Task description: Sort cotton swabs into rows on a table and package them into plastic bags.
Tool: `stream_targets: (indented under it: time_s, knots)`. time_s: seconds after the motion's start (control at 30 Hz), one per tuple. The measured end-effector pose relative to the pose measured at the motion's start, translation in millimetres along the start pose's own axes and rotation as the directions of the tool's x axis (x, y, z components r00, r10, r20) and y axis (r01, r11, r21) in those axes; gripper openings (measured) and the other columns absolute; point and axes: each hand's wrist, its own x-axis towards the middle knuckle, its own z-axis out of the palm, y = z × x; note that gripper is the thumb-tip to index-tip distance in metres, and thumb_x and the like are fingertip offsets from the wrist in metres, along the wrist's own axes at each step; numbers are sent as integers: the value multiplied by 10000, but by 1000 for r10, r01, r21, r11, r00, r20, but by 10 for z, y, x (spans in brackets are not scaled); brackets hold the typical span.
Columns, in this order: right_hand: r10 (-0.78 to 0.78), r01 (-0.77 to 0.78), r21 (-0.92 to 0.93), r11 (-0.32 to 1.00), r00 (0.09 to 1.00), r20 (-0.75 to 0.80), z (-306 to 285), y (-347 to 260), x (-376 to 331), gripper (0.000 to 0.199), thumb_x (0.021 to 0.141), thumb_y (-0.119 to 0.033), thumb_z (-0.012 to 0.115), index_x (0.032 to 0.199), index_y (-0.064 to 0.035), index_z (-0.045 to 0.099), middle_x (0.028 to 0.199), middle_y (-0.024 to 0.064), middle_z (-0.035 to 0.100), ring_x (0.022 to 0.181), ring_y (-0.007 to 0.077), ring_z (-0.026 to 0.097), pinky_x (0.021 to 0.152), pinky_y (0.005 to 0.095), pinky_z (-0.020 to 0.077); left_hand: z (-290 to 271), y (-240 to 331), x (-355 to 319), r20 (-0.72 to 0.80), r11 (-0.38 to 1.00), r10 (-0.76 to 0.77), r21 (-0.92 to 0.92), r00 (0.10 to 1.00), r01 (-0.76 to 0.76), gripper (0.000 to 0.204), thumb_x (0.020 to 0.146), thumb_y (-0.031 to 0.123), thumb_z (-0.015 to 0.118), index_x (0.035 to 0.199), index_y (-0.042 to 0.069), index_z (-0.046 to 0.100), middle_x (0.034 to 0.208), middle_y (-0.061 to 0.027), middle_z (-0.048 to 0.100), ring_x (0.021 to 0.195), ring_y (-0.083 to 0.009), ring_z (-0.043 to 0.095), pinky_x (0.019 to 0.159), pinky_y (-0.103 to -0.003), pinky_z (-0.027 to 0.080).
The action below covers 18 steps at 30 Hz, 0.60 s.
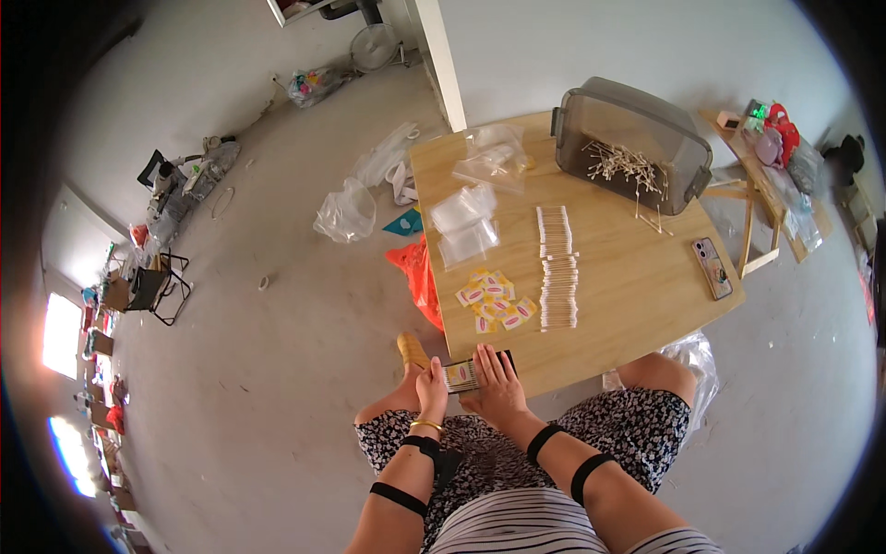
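At the table's near edge, my left hand (432,390) grips the left end of a small flat pack (459,375). The pack shows narrow stripes, a yellow-and-white card and dark edges. My right hand (498,388) lies across its right part with fingers stretched out flat, covering much of it. Beyond the hands is a loose pile of yellow-and-white cards (496,301). To the right of the cards, cotton swabs (558,294) lie side by side in a long column. Clear plastic bags (466,223) are stacked behind the cards.
A grey translucent bin (635,129) lies tipped at the table's far side, with loose swabs (623,166) inside and a few spilled out. A phone (712,269) rests near the right edge. An orange bag (420,282) hangs off the left edge; plastic bags (347,212) lie on the floor.
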Motion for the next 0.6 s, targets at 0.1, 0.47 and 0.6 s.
stream_targets:
  time_s: [0.1, 0.47, 0.6]
  knots:
    - [1, 0, 37, 999, 999, -34, -21, -55, 21, 1012, 870, -630, 562, 1529, 61, 227, 1631, 178, 182, 1526, 295, 138, 1234, 459, 127, -22, -76, 8, -99, 985, 158, 81, 982, -150, 696, 1023, 520, 447, 716, -90, 583, 607, -213, 578, 596, -337, 617, 602, -446, 469]
    - [147, -108, 245, 963, 978, -147, -344, 771, -93, 650, 893, -327, 659, 1424, -33, 425, 1476, 181, 381, 1399, 372, 323, 1162, 501, 261, -415, -215, 42, 4, 974, 69, 214, 998, -69, 487, 982, 452, 539, 1223, 31, 503, 1183, -290, 576, 1074, -431, 578, 890, -495, 461]
    - [370, -314, 234, 920, 892, -259, -533, 1264, -151, 508, 840, -215, 690, 1311, -106, 535, 1362, 153, 451, 1288, 377, 407, 1082, 499, 336, -440, 105, -189, -27, 892, 260, 390, 965, -229, 378, 897, 286, 663, 1183, 81, 524, 1199, -194, 540, 1140, -396, 518, 922, -498, 431]
